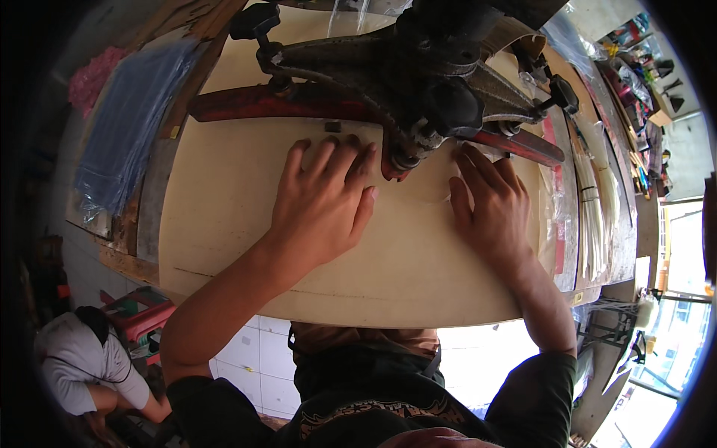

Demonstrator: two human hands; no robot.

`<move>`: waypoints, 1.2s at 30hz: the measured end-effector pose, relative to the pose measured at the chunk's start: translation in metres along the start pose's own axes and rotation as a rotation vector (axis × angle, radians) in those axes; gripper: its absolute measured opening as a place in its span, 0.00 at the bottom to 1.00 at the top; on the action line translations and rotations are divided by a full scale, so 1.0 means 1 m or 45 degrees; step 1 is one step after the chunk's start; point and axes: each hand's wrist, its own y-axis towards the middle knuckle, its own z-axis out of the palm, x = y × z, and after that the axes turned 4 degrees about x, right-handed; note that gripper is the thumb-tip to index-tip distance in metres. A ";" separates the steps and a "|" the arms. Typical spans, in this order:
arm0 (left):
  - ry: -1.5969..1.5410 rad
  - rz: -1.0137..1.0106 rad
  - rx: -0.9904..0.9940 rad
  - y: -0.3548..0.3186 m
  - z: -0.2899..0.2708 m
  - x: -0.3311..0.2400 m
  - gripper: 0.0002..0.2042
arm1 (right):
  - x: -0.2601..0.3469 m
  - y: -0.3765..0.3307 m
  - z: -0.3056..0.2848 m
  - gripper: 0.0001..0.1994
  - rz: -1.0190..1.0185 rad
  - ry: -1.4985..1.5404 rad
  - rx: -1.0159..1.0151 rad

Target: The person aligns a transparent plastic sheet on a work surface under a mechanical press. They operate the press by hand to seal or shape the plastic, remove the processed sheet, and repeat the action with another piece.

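My left hand (323, 198) lies flat, fingers together, on a large cream sheet (224, 209) spread over the workbench. My right hand (489, 205) also presses flat on the sheet, to the right of a dark metal press machine (433, 82). The machine's red bar (284, 103) runs across the sheet just beyond my fingertips. Its dark head hangs between my two hands. Neither hand holds anything.
A stack of clear plastic bags (123, 127) lies at the left of the bench. Pale strips and bundles (597, 201) lie along the right side. Another person in a grey shirt (82, 358) crouches on the floor at lower left beside a red stool (142, 310).
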 end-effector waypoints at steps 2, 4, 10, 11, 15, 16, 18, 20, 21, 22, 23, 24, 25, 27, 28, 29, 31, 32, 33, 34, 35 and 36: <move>0.005 -0.013 0.017 0.000 0.000 0.000 0.21 | 0.001 0.000 -0.001 0.15 -0.001 0.007 0.002; 0.011 -0.020 0.032 0.000 -0.001 -0.001 0.21 | 0.004 0.001 -0.005 0.15 0.035 0.027 0.038; -0.028 -0.049 0.058 0.001 0.001 -0.001 0.24 | 0.002 0.000 -0.001 0.15 0.018 0.021 0.012; -0.032 -0.047 0.056 0.002 0.001 -0.001 0.24 | 0.001 0.000 0.000 0.15 0.005 0.014 -0.004; -0.030 -0.019 0.022 0.002 0.002 0.000 0.25 | 0.002 0.000 -0.002 0.15 0.016 0.015 0.017; -0.024 -0.007 0.007 0.002 0.003 0.001 0.25 | 0.002 0.000 -0.002 0.15 0.015 0.016 0.016; -0.016 -0.011 0.024 0.002 0.003 0.002 0.25 | 0.002 0.000 -0.002 0.15 0.014 0.021 0.020; -0.021 -0.007 0.027 0.002 0.003 0.003 0.26 | 0.002 0.000 -0.003 0.15 0.014 0.029 0.026; -0.030 -0.001 0.022 0.002 0.003 0.004 0.26 | 0.002 0.000 -0.003 0.15 0.013 0.025 0.022; -0.039 0.005 0.017 0.003 0.003 0.005 0.25 | 0.002 0.000 -0.002 0.15 0.012 0.021 0.018; -0.034 0.011 0.024 0.003 0.002 0.007 0.25 | 0.002 0.000 -0.002 0.15 0.011 0.017 0.013; -0.028 0.018 0.031 0.003 0.002 0.008 0.24 | 0.002 0.000 -0.002 0.15 0.012 0.017 0.013; -0.023 0.025 0.038 0.003 0.002 0.009 0.24 | 0.002 0.000 -0.002 0.15 0.014 0.017 0.013; -0.028 0.028 0.049 0.004 0.001 0.009 0.22 | 0.002 0.000 -0.002 0.15 0.014 0.019 0.011; -0.030 0.030 0.054 0.004 0.000 0.009 0.21 | 0.002 0.000 -0.003 0.14 0.011 0.021 0.008; -0.029 0.034 0.054 0.004 0.000 0.009 0.21 | 0.003 0.001 -0.004 0.15 0.007 0.025 0.004; -0.027 0.043 0.054 0.004 -0.001 0.010 0.21 | 0.003 0.002 -0.005 0.15 -0.001 0.041 0.016; -0.019 0.048 0.038 0.004 -0.001 0.010 0.21 | 0.002 0.002 -0.006 0.15 -0.004 0.047 0.021; -0.012 0.054 0.022 0.004 0.001 0.010 0.20 | 0.002 0.002 -0.006 0.15 -0.001 0.053 0.024; -0.005 0.059 0.006 0.004 0.001 0.009 0.20 | 0.002 0.002 -0.007 0.15 0.001 0.059 0.026; -0.022 0.049 0.020 0.004 0.001 0.009 0.20 | 0.001 0.002 -0.007 0.15 0.003 0.065 0.029; -0.038 0.038 0.034 0.004 0.000 0.008 0.20 | 0.001 0.002 -0.007 0.15 0.002 0.065 0.029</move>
